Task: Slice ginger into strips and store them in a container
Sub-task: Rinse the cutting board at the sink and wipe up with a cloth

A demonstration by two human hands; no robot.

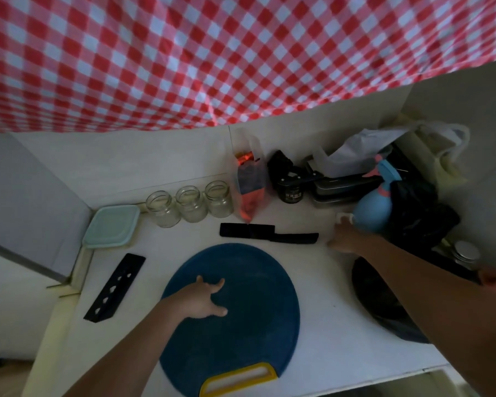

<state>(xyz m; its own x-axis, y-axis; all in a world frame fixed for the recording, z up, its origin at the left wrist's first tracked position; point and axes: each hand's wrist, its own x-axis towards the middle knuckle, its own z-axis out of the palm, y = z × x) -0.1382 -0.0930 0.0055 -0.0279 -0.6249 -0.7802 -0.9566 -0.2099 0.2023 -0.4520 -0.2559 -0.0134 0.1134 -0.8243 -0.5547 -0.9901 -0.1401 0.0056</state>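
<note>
A round blue cutting board point(255, 333) with a yellow handle lies on the white counter. My left hand point(205, 300) rests flat on its left part with fingers spread. My right hand point(344, 235) reaches to the back right, and its fingertips touch a small white thing point(343, 216) beside a blue spray bottle point(374, 209). A black sheathed knife point(267, 232) lies just behind the board. A container with a pale blue lid point(112, 226) stands at the back left. No ginger is in view.
Three empty glass jars point(189, 203) stand in a row behind the board. A black holed sheath point(115, 286) lies to the left. A plastic bag point(248, 190), black boxes point(338, 187) and dark bags crowd the back right. A black dish point(381, 308) sits under my right arm.
</note>
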